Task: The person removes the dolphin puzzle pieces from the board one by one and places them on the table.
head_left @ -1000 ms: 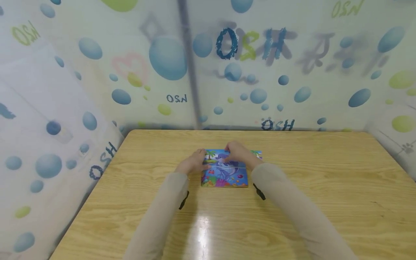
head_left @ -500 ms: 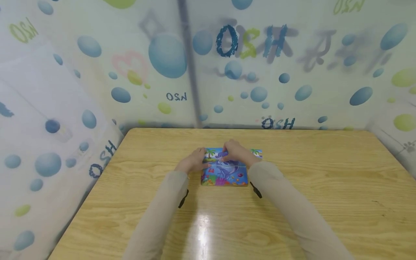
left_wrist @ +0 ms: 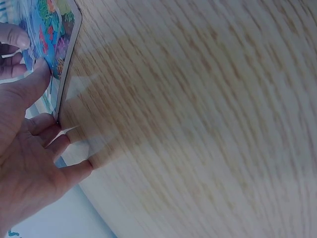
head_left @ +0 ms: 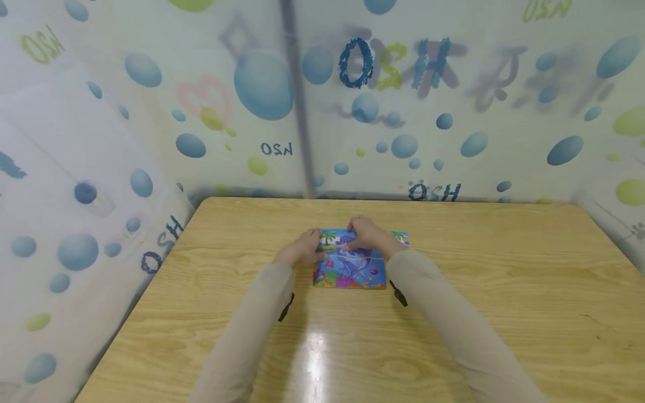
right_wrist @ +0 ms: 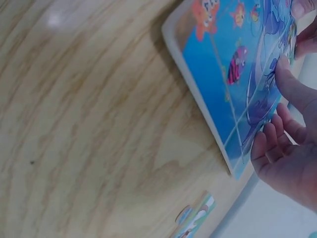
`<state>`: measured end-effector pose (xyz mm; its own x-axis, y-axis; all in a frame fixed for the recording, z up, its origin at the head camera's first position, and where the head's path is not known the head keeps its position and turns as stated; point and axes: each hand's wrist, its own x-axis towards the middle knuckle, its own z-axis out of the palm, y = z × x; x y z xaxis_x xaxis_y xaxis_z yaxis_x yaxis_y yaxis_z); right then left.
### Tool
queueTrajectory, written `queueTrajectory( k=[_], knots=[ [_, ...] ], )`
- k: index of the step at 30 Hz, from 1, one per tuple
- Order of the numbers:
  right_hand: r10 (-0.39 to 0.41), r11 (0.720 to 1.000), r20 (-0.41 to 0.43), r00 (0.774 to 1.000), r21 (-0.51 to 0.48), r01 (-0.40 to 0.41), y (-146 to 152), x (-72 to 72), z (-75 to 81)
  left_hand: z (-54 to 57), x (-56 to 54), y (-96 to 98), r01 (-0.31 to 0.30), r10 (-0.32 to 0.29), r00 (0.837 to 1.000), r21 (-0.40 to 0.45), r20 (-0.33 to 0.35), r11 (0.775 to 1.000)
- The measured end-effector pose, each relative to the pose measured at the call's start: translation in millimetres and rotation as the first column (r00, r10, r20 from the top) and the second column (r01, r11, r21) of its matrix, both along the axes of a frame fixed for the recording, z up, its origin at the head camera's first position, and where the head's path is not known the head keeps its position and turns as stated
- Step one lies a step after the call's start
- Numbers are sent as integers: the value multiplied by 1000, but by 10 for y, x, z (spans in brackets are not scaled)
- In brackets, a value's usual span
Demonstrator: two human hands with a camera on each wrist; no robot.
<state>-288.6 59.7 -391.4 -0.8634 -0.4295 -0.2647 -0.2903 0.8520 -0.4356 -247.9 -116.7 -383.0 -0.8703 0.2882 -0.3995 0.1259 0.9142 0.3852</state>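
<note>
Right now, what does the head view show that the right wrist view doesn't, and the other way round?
Head view only: both beige sleeves and the backwards lettering on the bubble-patterned wall.
Right wrist view only: the palm side of the right grip.
Both: the dolphin puzzle, the loose piece beside it, the left grip and the wooden table.

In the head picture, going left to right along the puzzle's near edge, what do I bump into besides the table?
Spotted backdrop → left sleeve → puzzle → black strap → right sleeve.
</note>
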Motion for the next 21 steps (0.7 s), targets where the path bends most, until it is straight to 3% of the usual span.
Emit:
queueTrajectory(
  k=[7,16,21],
  knots=[
    [-35,999,2,999,-16,35,-1,34,0,-14,1,4,-7,7,1000,-1,0,1000],
    [-89,994,-94,992,-73,82,-13,120,-40,1,9,10,-10,10,1000,-8,-9,1000],
    [-90,984,-83,992,-164,75,34,111,-36,-1,8,15,-2,2,1000,-8,-17,1000]
  ],
)
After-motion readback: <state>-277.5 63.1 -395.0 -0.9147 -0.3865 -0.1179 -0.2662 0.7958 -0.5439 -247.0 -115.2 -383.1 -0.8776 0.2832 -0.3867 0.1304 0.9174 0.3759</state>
